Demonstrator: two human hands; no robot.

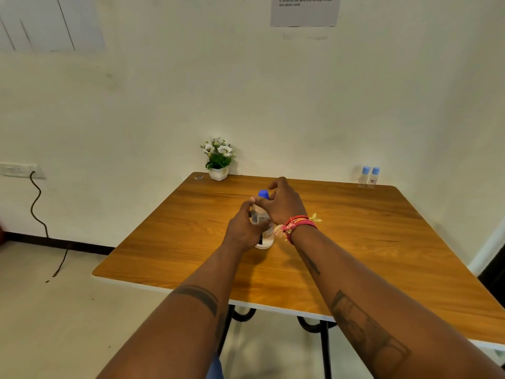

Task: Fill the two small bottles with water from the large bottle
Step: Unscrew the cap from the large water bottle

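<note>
Large bottle (264,231) stands upright near the middle of the counter (355,242): clear plastic, round body, dark label patch low on its side, blue screw cap (264,193) on top. Our left hand (244,228) wraps the body from the left, fingers curled round it. Our right hand (282,205) sits at the bottle's neck: thumb touches just under the cap, the other fingers arch loosely above and behind it; we can't tell if they touch the cap. A red and pink thread band with frayed yellow ends (296,225) circles the right wrist, just right of the bottle.

Two small bottles (369,177) stand well apart from the large bottle, at the counter's far right corner against the wall. They are clear, slim, with light blue caps on, side by side and touching or nearly so. The right one has a small red-marked label. Fill level unreadable.

Far left of the large bottle, at the counter's back edge: a white faceted pot with white flowers and green leaves (218,160). A small object lies just left of it, too small to identify.

Counter top is orange-brown wood grain, smooth, white edge band, rounded corners, on black curved metal legs (325,348).

Beyond the bottle: a plain cream wall and a printed paper sheet (304,9) high up, text unreadable. Far left is a wall socket plate (19,169) with a black cable trailing to the pale floor, and a dark skirting strip along the wall's base.
</note>
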